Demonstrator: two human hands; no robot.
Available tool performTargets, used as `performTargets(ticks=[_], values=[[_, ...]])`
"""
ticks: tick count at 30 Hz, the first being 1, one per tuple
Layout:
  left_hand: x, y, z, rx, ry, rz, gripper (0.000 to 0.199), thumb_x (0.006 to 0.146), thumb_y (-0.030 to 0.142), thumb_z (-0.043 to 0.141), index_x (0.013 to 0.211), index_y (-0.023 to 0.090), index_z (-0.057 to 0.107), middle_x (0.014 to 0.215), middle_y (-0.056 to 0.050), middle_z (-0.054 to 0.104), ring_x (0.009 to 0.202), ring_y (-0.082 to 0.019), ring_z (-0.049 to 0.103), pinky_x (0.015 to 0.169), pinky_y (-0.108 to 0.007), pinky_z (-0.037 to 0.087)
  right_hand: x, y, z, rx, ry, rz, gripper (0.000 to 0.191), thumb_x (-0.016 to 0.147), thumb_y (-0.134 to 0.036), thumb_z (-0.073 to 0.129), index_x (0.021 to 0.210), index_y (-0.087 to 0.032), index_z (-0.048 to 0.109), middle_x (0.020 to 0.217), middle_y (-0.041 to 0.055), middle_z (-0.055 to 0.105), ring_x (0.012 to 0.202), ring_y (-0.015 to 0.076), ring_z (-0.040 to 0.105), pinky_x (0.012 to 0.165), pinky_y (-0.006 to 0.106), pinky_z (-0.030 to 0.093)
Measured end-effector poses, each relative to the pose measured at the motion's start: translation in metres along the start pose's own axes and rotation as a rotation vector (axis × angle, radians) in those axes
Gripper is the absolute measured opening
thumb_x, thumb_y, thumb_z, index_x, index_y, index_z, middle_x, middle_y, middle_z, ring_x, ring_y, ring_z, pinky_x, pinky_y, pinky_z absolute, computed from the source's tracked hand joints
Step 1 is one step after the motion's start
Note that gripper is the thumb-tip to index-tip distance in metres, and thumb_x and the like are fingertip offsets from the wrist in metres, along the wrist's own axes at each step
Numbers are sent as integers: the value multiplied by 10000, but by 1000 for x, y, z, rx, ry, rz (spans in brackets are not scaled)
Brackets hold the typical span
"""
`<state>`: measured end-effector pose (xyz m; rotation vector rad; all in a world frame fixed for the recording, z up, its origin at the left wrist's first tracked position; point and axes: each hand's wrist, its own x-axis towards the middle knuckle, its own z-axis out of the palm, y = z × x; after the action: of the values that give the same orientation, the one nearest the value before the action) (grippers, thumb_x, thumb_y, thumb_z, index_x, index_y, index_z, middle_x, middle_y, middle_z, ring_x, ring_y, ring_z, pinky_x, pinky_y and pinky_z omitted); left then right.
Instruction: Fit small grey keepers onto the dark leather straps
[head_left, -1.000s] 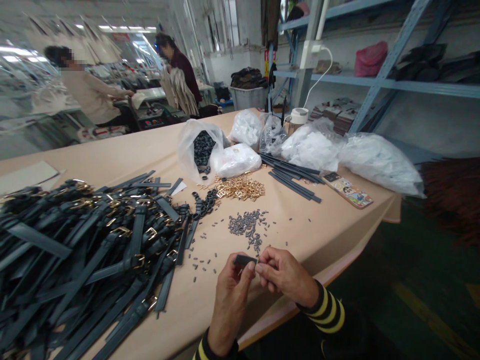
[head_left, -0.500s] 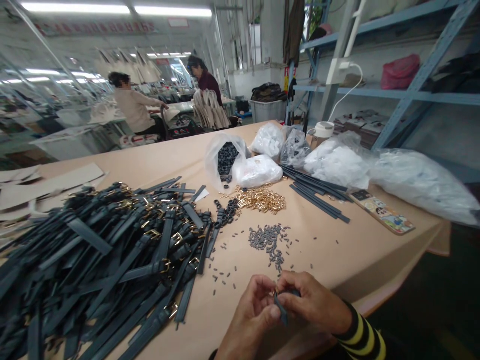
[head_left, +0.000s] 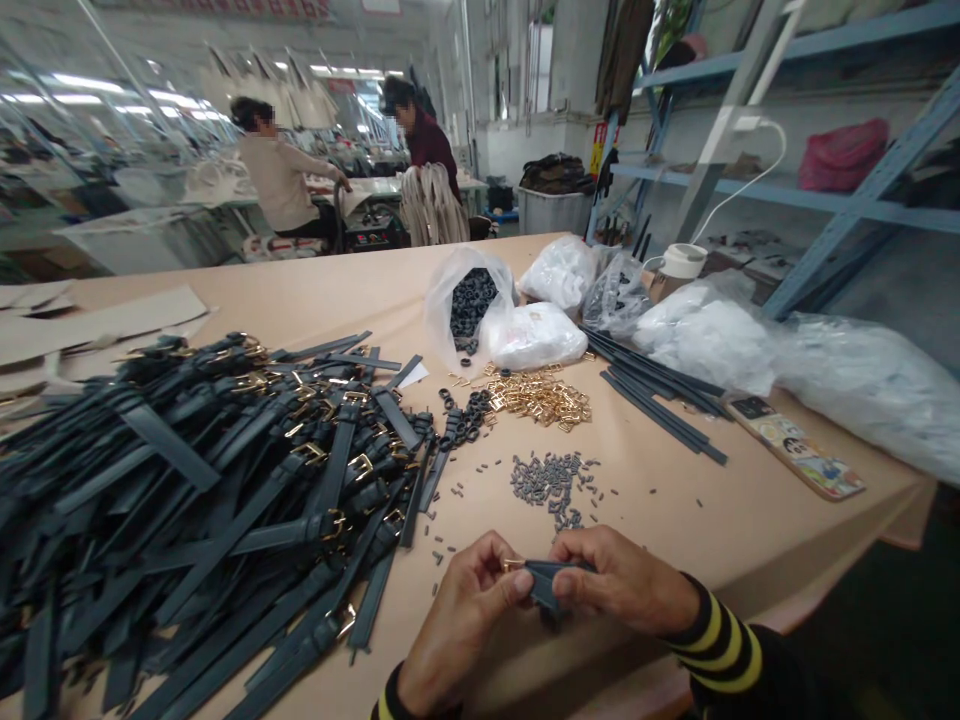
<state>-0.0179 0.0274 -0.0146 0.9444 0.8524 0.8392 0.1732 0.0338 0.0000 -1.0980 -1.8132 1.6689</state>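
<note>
Head view, only one. Both hands at the near edge of the desk point(head_left: 675, 520), working one short dark strap piece point(head_left: 551, 578) held between them, just above the desk surface.

Left hand point(head_left: 457, 625): fingers curled in, thumb and forefinger pinched on the left end of the strap piece, where a small gold bit shows at the fingertips; looks like a buckle part, too small to be sure. Right hand point(head_left: 626, 590): closed on the right end, thumb on top, knuckles up. Both wrists come in from the near edge, striped cuffs showing, palms turned toward each other.

Step, my read: fitting hardware onto the strap end, mid-assembly, not seated yet. Next move needs a steady pinch from the right while the left feeds the gold part square onto the strap; a small twist would misalign it.

Around:
- pile of dark straps with gold buckles point(head_left: 195, 500), left, well apart from the hands
- scatter of small grey pins point(head_left: 551, 480), just beyond the hands
- gold buckles heap point(head_left: 544, 398) farther back
- bag of black loops point(head_left: 469, 305) behind that
- phone point(head_left: 799, 457) at right
</note>
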Motion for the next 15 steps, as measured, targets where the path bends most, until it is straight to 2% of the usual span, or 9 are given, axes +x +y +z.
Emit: performTargets(ticks=[3,6,10,13,15], values=[[6,-3,-7,-44,54,-15,233,710,274,657,689,155,458,600,45,528,568,-80,480,548,-198,353,12,-6,1,-234,58,7,228,841,-337,480,752,-138,545,536,-21,518,471,80,444,459,175,312],[11,-3,-14,-68,78,-51,224,708,293,654,765,156,487,640,45,536,557,-80,495,541,-205,377,25,-14,4,-492,101,-45,210,855,-281,454,723,-155,557,527,-15,530,479,90,458,476,187,307],[15,-2,-25,20,33,-90,217,778,334,564,770,118,539,595,0,591,513,-75,499,521,-194,370,43,-20,2,-680,60,-115,231,866,-285,439,719,-162,569,534,-1,554,494,103,476,487,202,301],[19,-5,-30,44,110,-97,242,789,370,534,734,135,504,479,15,577,406,-67,462,434,-175,326,66,-24,-11,-722,-45,-142,243,871,-298,444,727,-164,588,544,-5,572,500,100,494,490,195,310],[21,-9,-32,67,171,-61,255,795,385,515,707,148,482,437,32,556,361,-61,434,399,-167,307,89,-29,-23,-758,-40,-162,216,868,-301,458,770,-173,602,626,1,613,569,104,535,537,189,344]])
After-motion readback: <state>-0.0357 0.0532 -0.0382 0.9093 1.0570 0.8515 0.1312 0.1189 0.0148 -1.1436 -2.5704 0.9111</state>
